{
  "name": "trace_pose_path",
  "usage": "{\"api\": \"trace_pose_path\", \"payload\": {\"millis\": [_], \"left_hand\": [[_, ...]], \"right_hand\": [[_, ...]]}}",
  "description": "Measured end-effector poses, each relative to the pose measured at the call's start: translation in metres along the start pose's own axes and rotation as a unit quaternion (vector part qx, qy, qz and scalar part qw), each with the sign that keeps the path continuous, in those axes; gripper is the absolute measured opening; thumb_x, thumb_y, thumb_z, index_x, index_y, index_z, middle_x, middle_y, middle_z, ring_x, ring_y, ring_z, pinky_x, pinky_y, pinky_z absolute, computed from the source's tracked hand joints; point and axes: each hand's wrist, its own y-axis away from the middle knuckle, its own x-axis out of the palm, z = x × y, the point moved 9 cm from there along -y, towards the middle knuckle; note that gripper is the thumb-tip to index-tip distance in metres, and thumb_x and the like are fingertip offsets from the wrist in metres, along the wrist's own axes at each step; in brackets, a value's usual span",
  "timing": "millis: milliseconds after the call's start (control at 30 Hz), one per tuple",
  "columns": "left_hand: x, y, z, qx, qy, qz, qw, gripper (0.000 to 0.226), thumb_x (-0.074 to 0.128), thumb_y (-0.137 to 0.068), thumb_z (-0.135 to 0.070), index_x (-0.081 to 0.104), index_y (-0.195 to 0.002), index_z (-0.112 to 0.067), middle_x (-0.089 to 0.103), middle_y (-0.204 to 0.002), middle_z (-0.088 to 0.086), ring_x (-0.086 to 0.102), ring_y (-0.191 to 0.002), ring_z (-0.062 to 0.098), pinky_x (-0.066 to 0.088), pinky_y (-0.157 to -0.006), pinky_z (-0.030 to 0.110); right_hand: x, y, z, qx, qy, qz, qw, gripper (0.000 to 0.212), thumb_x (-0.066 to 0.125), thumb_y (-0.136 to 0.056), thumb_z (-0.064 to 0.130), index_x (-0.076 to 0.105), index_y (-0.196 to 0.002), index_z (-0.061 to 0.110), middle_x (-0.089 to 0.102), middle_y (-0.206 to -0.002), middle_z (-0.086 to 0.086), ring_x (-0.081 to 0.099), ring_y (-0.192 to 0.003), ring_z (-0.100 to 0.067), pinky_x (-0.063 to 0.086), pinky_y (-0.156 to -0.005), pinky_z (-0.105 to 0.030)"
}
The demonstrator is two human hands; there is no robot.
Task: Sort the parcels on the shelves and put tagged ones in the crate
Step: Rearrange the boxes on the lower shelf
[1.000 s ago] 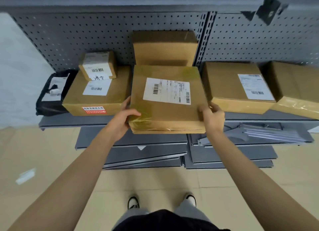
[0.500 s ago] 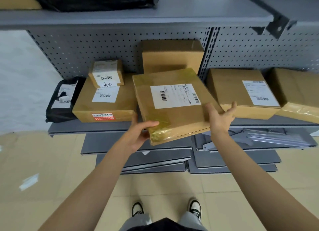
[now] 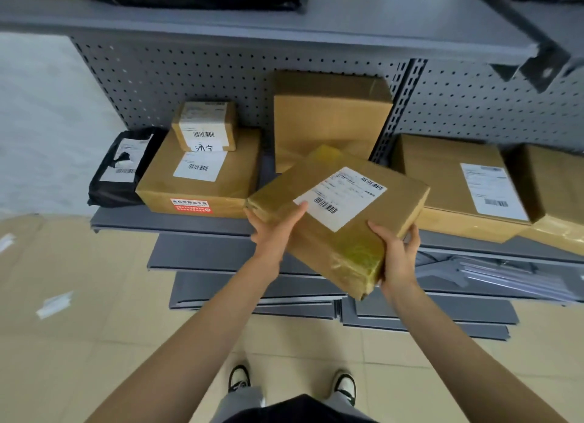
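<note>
Tilting between left hand (image 3: 274,233) and right hand (image 3: 398,255), parcel (image 3: 339,220) runs diagonally.

The flat parcel (image 3: 339,215) is in the middle, before the lower shelf (image 3: 177,222), turned at an angle, with the left hand (image 3: 273,230) at its left end and the right hand (image 3: 396,252) at its near right corner. Behind it an upright box (image 3: 328,119) stands against the pegboard back (image 3: 189,75). To the left, a small box (image 3: 205,125) sits on a wider box (image 3: 202,176), and a bagged parcel (image 3: 121,166) lies at the shelf's left end. To the right lie two more boxes (image 3: 458,182) (the far right one (image 3: 556,188) overlaps its neighbour). Below the shelf, loose shelf boards (image 3: 240,293) are stacked on the floor (image 3: 63,312). The upper shelf (image 3: 284,21) runs above everything.
</note>
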Motion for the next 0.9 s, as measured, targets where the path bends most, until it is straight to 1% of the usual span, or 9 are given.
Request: {"api": "trace_pose_path", "payload": {"millis": [100, 167, 233, 367, 467, 533, 633, 733, 900], "left_hand": [[-0.043, -0.027, -0.022, 0.046, -0.036, -0.094, 0.994, 0.112, 0.082, -0.063, -0.041, 0.009, -0.148, -0.030, 0.026, -0.150, 0.009, 0.036, -0.131, 0.031, 0.035, -0.105, 0.045], [-0.048, -0.037, -0.030, 0.059, -0.118, -0.053, 0.990, 0.086, 0.081, -0.066, -0.032, 0.037, -0.138, -0.018, 0.047, -0.138, 0.006, 0.051, -0.113, 0.023, 0.042, -0.089, 0.029], [-0.042, -0.042, -0.022, 0.029, -0.203, 0.022, 0.979, 0.069, 0.082, -0.066, -0.030, 0.048, -0.124, -0.018, 0.057, -0.125, 0.001, 0.055, -0.091, 0.013, 0.044, -0.073, 0.023], [-0.040, -0.048, -0.011, -0.005, -0.211, 0.051, 0.976, 0.093, 0.085, -0.062, -0.026, 0.033, -0.139, -0.021, 0.052, -0.132, 0.000, 0.053, -0.114, 0.022, 0.045, -0.098, 0.044], [-0.034, -0.054, -0.009, -0.002, -0.203, 0.055, 0.978, 0.098, 0.083, -0.065, -0.016, 0.024, -0.143, -0.019, 0.049, -0.136, -0.001, 0.049, -0.122, 0.023, 0.042, -0.102, 0.041], [-0.029, -0.058, -0.007, -0.006, -0.200, 0.062, 0.978, 0.094, 0.080, -0.068, -0.008, 0.023, -0.142, -0.019, 0.048, -0.133, -0.005, 0.049, -0.121, 0.022, 0.041, -0.098, 0.034], [-0.026, -0.068, -0.008, -0.004, -0.216, 0.052, 0.975, 0.091, 0.075, -0.072, -0.002, 0.020, -0.143, -0.020, 0.042, -0.142, 0.002, 0.044, -0.127, 0.024, 0.036, -0.104, 0.037], [-0.027, -0.079, -0.007, -0.004, -0.235, 0.041, 0.971, 0.101, 0.074, -0.075, -0.005, 0.006, -0.148, -0.020, 0.029, -0.150, 0.006, 0.034, -0.135, 0.027, 0.030, -0.112, 0.043], [-0.031, -0.096, -0.027, 0.032, -0.295, -0.007, 0.955, 0.086, 0.075, -0.075, -0.017, 0.020, -0.141, -0.016, 0.040, -0.142, 0.010, 0.039, -0.130, 0.031, 0.035, -0.107, 0.050]], "right_hand": [[-0.007, -0.003, -0.007, 0.002, 0.044, 0.031, 0.999, 0.097, 0.080, -0.067, 0.020, 0.022, -0.141, 0.043, 0.054, -0.126, -0.001, 0.060, -0.106, -0.023, 0.052, -0.086, -0.040], [-0.005, -0.007, -0.012, 0.012, 0.067, 0.063, 0.996, 0.100, 0.082, -0.062, 0.022, 0.024, -0.142, 0.042, 0.054, -0.128, 0.002, 0.060, -0.109, -0.023, 0.050, -0.092, -0.045], [0.003, -0.018, -0.014, 0.037, 0.078, 0.100, 0.991, 0.097, 0.080, -0.064, 0.023, 0.027, -0.144, 0.038, 0.058, -0.126, 0.004, 0.061, -0.108, -0.021, 0.050, -0.094, -0.044], [0.021, -0.050, 0.000, 0.050, 0.135, 0.144, 0.979, 0.068, 0.066, -0.085, 0.022, 0.033, -0.143, 0.032, 0.064, -0.121, 0.002, 0.065, -0.101, -0.018, 0.053, -0.086, -0.038], [0.034, -0.073, 0.006, 0.037, 0.201, 0.159, 0.966, 0.052, 0.053, -0.094, 0.021, 0.037, -0.143, 0.027, 0.062, -0.124, -0.002, 0.062, -0.107, -0.023, 0.047, -0.099, -0.043], [0.039, -0.088, 0.004, 0.022, 0.278, 0.142, 0.950, 0.053, 0.046, -0.098, 0.025, 0.027, -0.148, 0.025, 0.053, -0.136, -0.006, 0.055, -0.117, -0.027, 0.041, -0.106, -0.044], [0.049, -0.103, 0.000, 0.005, 0.402, 0.122, 0.907, 0.056, 0.037, -0.100, 0.029, 0.012, -0.151, 0.027, 0.040, -0.148, -0.007, 0.044, -0.129, -0.030, 0.033, -0.111, -0.046], [0.058, -0.116, -0.001, 0.006, 0.434, 0.123, 0.893, 0.060, 0.039, -0.100, 0.025, 0.008, -0.151, 0.025, 0.037, -0.149, -0.008, 0.042, -0.131, -0.031, 0.032, -0.110, -0.046], [0.082, -0.129, 0.031, -0.054, 0.409, 0.109, 0.905, 0.060, 0.053, -0.093, 0.027, 0.024, -0.144, 0.020, 0.044, -0.142, -0.008, 0.052, -0.119, -0.028, 0.046, -0.087, -0.031]]}}
